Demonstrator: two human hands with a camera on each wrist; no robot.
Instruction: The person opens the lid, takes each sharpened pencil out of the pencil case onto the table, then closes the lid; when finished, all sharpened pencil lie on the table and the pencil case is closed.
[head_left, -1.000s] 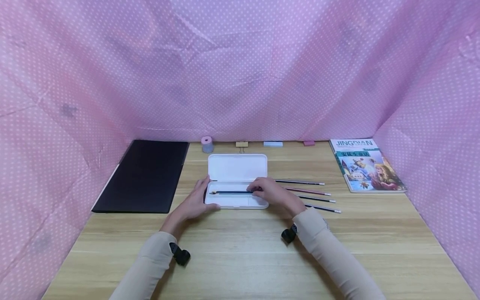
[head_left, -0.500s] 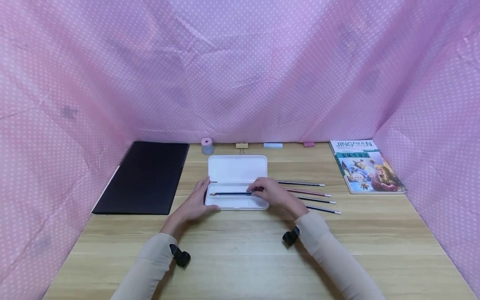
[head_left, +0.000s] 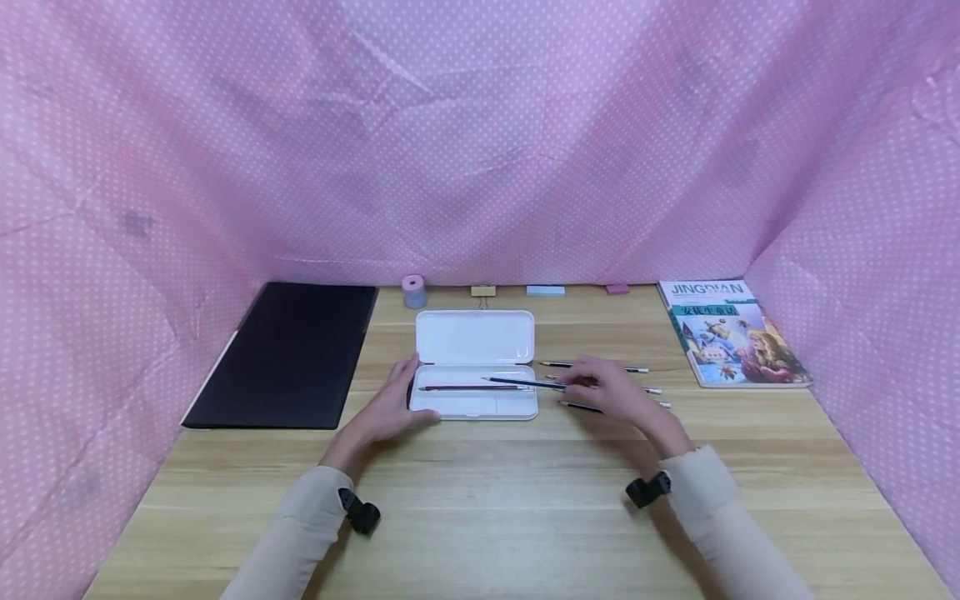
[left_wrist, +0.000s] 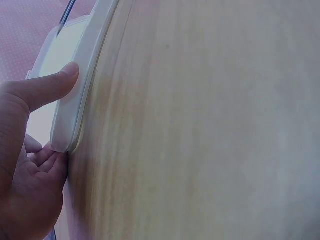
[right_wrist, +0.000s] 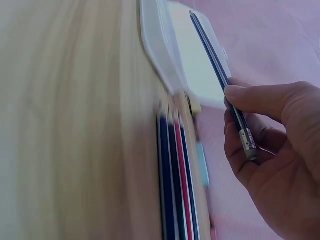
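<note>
A white pencil case [head_left: 457, 406] lies with its lid raised at the back, and a dark red pencil [head_left: 465, 387] rests inside it. My left hand [head_left: 386, 408] holds the case by its left end, thumb on the front wall and fingers around the side. Between thumb and fingers, my right hand [head_left: 611, 392] pinches a dark blue striped pencil [right_wrist: 215, 60] near its eraser end. Its tip points left, over the right part of the case. Beneath and beside that hand, several pencils [right_wrist: 167, 175] lie on the table, partly hidden in the head view.
On the left lies a black folder [head_left: 281, 358], and a magazine [head_left: 735, 333] on the right. Along the back stand a pink-topped sharpener-like cylinder [head_left: 413, 292], a binder clip [head_left: 483, 292], a light blue block [head_left: 545, 291] and a pink block [head_left: 617, 289]. Pink dotted cloth [head_left: 480, 167] surrounds the table.
My right hand has moved right from over the case, carrying the dark blue pencil partly out of it. The dark red pencil in the case now shows. My left hand has stayed put.
</note>
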